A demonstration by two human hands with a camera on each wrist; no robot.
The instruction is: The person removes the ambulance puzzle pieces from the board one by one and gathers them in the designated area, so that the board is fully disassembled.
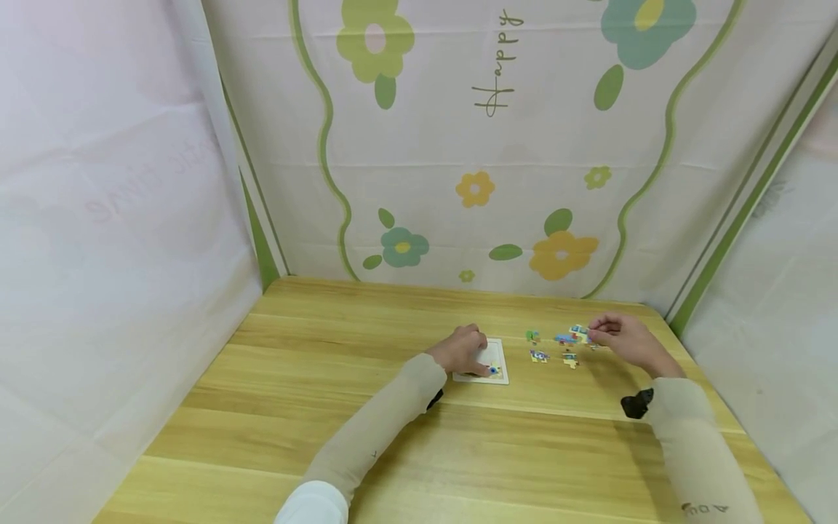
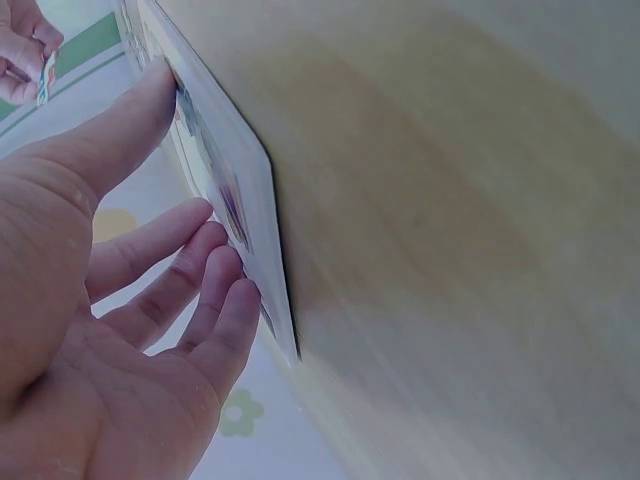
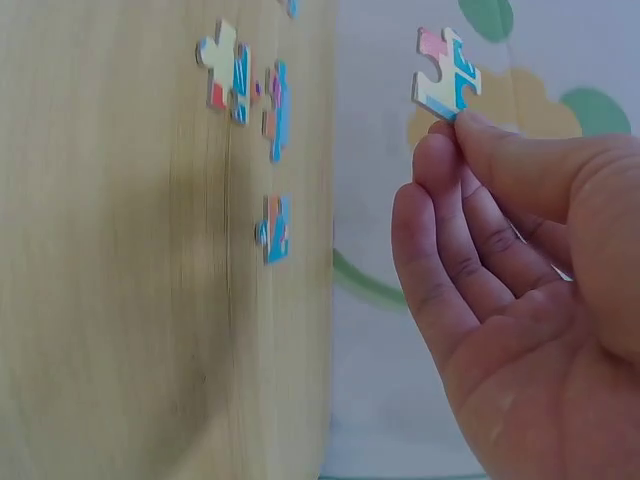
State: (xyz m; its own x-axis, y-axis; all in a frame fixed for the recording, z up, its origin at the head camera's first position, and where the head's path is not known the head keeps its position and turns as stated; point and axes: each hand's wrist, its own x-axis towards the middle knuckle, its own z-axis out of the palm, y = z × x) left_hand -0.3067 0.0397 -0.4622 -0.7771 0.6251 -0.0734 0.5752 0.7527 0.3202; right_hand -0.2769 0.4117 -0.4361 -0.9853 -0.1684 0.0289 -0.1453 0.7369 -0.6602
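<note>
A puzzle piece juts from the pinching right hand.

Can't really tell what room, just a screened-off spot: pale printed fabric sheets, flowery at the back, round three sides of a yellowish wood-grain counter.

A white tray lies near jigsaw pieces, one colourful piece raised.

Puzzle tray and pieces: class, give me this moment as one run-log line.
left hand: touching puzzle tray | right hand: pinching puzzle piece, raised | loose pieces: on table, right of tray
</note>
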